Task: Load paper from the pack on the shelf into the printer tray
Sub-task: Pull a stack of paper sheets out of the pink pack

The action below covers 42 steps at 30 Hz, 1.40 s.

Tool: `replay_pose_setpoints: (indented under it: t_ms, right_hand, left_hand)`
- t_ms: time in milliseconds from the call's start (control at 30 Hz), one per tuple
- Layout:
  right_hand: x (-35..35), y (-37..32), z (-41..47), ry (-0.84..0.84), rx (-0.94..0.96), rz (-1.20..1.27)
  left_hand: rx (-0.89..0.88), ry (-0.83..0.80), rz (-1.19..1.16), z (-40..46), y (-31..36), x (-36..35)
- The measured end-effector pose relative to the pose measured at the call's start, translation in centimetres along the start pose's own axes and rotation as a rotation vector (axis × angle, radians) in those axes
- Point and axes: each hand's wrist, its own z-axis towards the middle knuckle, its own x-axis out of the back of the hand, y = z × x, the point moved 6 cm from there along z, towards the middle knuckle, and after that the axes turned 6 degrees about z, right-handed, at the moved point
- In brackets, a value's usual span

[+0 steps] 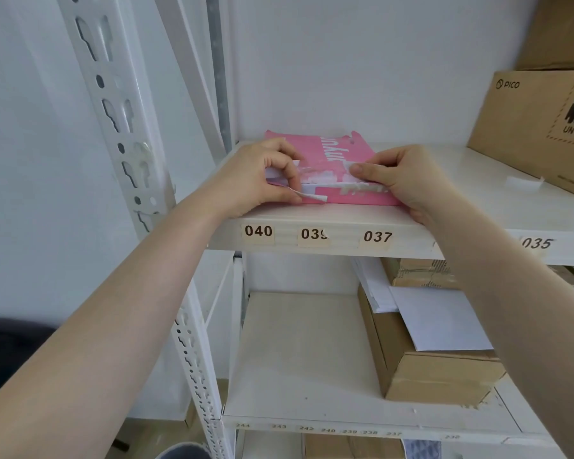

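A pink paper pack (332,167) lies flat on the upper shelf (345,220), near its front edge and toward the left end, just behind the number labels (258,231) fixed to the shelf's front lip. The wrapper is torn along its near end, with white sheets exposed. The left hand (256,177) rests at the pack's left front corner, thumb and fingers pinched on a torn strip of wrapper. The right hand (408,180) sits at the right front corner, fingers curled and pressing on the torn wrapper edge. A cardboard box (527,127) stands at the right end of the same shelf, well apart. More boxes and loose white sheets (441,319) occupy the lower shelf (299,359).
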Motion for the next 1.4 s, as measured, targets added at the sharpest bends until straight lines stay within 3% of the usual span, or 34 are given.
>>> replay_pose_setpoints:
  t_ms: [333,567,833,933,1033,1167,1267,1400]
  right_hand:
    - [0.3,0.2,0.1,0.006,-0.009,0.01]
    - [0.2,0.2,0.2,0.007,-0.006,0.016]
    - [0.1,0.2,0.1,-0.009,-0.001,0.01]
    - [0.1,0.1,0.0,-0.011,0.004,0.014]
    - [0.2,-0.1,-0.2,-0.065,0.043,-0.089]
    - [0.5,-0.6,-1.0,-0.128,0.122,-0.248]
    - [0.6,-0.6,-1.1,-0.057,0.151,-0.301]
    - [0.7,-0.5,-0.9,0.049,0.102,-0.185]
  left_hand:
    - [0.08,-0.134,-0.067,-0.2,-0.2,-0.9]
    - [0.038,0.012,-0.018,0.7,0.6,-0.8]
    - [0.006,0.051,0.033,1.1,1.8,-1.0]
    - [0.0,-0.005,0.075,0.8,2.2,-1.5]
    - [-0.01,-0.091,0.072,0.3,2.1,-1.8]
    - [0.027,-0.064,0.06,0.3,2.3,-1.6]
    - [0.012,0.004,0.177,0.7,2.3,-1.5]
    - [-0.023,0.083,0.341,1.1,2.8,-1.6]
